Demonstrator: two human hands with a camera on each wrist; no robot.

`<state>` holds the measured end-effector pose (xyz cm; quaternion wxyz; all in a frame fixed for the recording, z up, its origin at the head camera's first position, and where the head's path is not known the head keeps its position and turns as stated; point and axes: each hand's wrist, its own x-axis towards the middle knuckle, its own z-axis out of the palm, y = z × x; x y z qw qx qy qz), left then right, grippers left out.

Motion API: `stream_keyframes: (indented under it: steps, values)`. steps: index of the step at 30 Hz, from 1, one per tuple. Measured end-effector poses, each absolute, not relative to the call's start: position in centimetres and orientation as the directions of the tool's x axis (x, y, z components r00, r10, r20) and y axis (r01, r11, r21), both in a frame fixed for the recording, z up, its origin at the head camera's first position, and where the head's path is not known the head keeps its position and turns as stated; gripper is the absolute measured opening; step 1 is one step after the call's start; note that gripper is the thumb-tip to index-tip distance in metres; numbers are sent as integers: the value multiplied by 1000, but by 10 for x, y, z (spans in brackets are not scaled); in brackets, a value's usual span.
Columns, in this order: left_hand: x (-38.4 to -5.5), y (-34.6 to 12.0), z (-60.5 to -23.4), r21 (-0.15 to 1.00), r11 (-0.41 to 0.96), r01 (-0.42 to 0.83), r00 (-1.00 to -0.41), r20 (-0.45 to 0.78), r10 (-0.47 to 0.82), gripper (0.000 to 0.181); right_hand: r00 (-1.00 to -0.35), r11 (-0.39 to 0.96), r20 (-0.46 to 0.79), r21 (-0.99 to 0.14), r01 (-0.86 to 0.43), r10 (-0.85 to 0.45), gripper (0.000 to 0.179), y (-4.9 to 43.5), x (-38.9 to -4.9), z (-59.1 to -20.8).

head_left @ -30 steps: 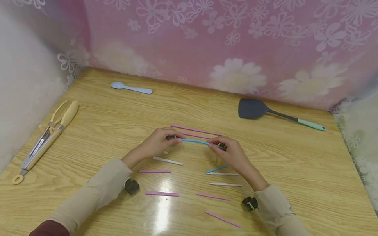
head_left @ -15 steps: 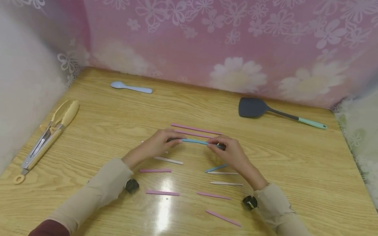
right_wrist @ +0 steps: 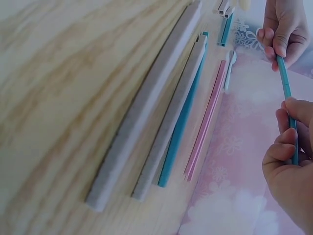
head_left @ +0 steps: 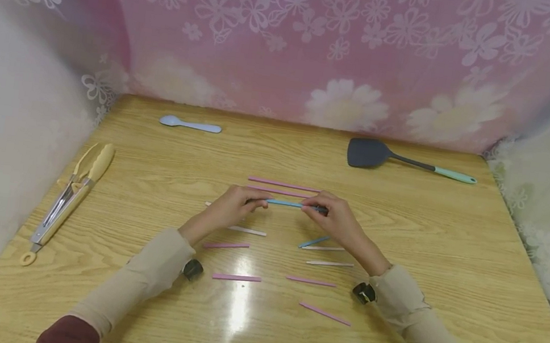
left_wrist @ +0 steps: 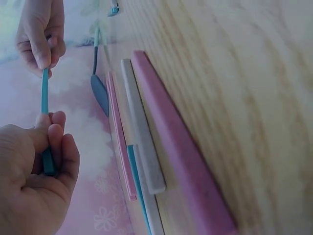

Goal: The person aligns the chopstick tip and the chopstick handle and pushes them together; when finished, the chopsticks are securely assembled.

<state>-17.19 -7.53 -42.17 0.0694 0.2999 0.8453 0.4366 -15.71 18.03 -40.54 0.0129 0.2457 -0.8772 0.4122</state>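
Observation:
Level over the table's middle, a slim blue stick (head_left: 284, 203) is held between both hands. My left hand (head_left: 226, 208) pinches its left end between thumb and fingers, and my right hand (head_left: 335, 219) pinches the other end. In the right wrist view a faint line crosses the blue stick (right_wrist: 285, 83) between the hands. The fingers hide both ends in the head view. Just beyond the hands lie two long pink sticks (head_left: 281, 183). Below the right hand, another blue stick (head_left: 314, 242) overlaps a white stick (head_left: 322, 249). A white stick (head_left: 249, 231) lies beneath the left hand.
Nearer me are several short pink sticks (head_left: 236, 278) and a white stick (head_left: 329, 264). Yellow-handled tongs (head_left: 71, 198) lie at the left. A pale blue spoon (head_left: 190, 124) and a dark spatula (head_left: 367, 153) lie along the back, before a pink floral curtain (head_left: 269, 50).
The held blue stick showed a slight bend at its middle before and now looks straight. Both hands keep their grip in nearly the same place; the head view has shifted slightly.

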Motion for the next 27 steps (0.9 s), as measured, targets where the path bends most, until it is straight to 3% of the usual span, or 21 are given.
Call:
stream_keyframes:
  steps: [11,18,27]
  values:
    - [-165,-71,-421,751,402,523,-793,257,552,22,-844,492,321,-701,-516,-429,10,179,-155,-408]
    - [-170,-71,-421,758,429,491,-798,194,570,23,-844,503,290,-699,-508,-451,12,181,-158,-410]
    - [-173,-77,-424,754,476,452,-815,131,565,26,-865,515,187,-738,-436,-465,28,186,-160,-414]
